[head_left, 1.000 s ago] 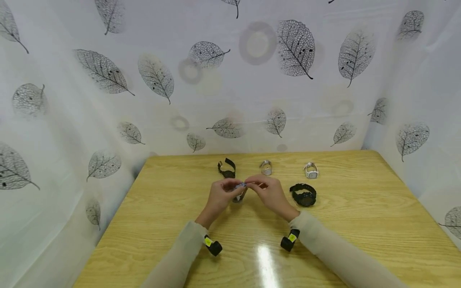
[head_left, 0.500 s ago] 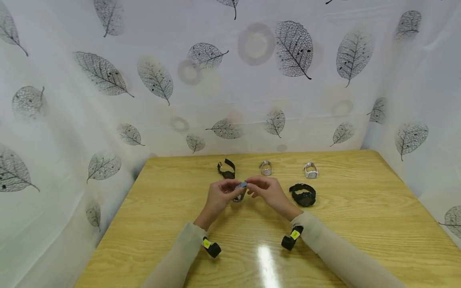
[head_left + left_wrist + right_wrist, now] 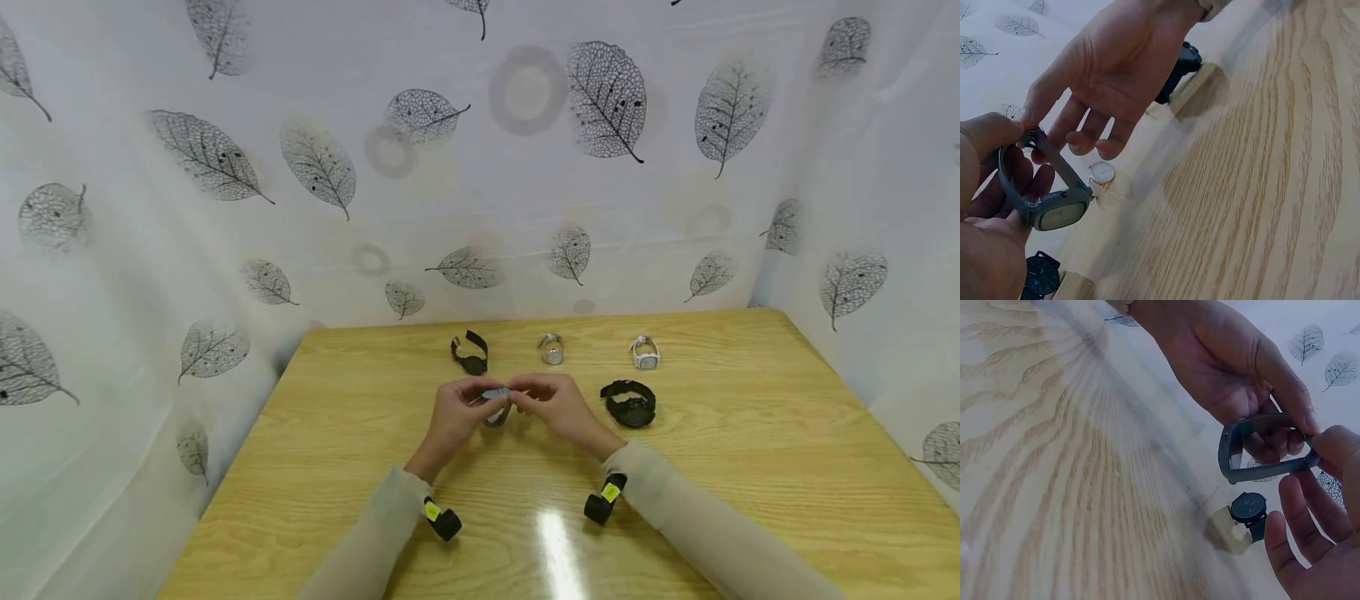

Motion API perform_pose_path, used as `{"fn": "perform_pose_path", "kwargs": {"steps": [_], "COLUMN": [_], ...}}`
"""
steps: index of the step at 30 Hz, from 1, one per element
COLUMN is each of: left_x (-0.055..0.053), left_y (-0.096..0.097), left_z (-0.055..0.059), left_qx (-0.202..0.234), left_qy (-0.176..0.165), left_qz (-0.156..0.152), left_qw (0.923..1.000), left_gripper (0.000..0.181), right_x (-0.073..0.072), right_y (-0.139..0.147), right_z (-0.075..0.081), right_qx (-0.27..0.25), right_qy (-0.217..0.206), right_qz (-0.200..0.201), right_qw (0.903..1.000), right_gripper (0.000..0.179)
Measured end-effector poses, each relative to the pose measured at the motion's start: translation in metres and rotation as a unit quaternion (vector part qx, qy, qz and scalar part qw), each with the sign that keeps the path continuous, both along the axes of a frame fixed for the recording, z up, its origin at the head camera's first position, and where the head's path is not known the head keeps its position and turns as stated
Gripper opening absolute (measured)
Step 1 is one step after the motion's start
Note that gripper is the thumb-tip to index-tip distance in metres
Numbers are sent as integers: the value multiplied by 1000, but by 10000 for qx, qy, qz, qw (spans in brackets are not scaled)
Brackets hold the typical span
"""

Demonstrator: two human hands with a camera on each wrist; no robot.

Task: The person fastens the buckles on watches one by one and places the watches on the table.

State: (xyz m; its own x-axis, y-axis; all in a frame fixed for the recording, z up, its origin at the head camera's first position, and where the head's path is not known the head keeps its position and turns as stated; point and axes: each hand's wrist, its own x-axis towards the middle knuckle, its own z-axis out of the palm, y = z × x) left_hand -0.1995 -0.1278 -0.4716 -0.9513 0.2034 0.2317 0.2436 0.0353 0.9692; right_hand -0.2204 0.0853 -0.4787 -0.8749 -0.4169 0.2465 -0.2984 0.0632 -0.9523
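Head view: from above your sleeves [image 3: 367, 533], farthest back, facing forward and down over table [image 3: 360, 408] to curtain [image 3: 487, 192]. Left wrist view: close, tilted, facing past your left hand [image 3: 988, 244] to your right hand [image 3: 1119, 69], table at frame's right. Right wrist view: equally close, mirrored, table at left. All three share your hands and watch [image 3: 1059, 217].

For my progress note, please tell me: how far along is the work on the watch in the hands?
Done, it seems: the strap is bent round into a loop. In hand: the left hand and right hand pinch it opposite the dial; whether it is fastened cannot be seen. Probably left: finishing there and setting the watch down, since it is held above the table, where four other watches are.
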Motion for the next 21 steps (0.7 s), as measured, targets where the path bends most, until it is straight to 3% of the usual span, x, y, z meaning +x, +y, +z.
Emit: {"fn": "perform_pose_path", "kwargs": {"steps": [11,15,21], "left_x": [0,-2,-3], "left_y": [1,1,2], "left_z": [4,7,13], "left_qx": [159,688,1500], "left_qy": [-243,-466,-779], "left_qz": [160,198,299], "left_qw": [9994,9963,9852], "left_gripper": [23,27,27], "right_x": [3,4,4], "right_y": [0,2,2], "right_z": [0,-2,-4], "right_qx": [-260,-349,-399], "right_qy": [-94,-124,-157], "right_qz": [-99,-45,80], "right_qw": [9996,9993,9990], "right_gripper": [28,31,31]}}
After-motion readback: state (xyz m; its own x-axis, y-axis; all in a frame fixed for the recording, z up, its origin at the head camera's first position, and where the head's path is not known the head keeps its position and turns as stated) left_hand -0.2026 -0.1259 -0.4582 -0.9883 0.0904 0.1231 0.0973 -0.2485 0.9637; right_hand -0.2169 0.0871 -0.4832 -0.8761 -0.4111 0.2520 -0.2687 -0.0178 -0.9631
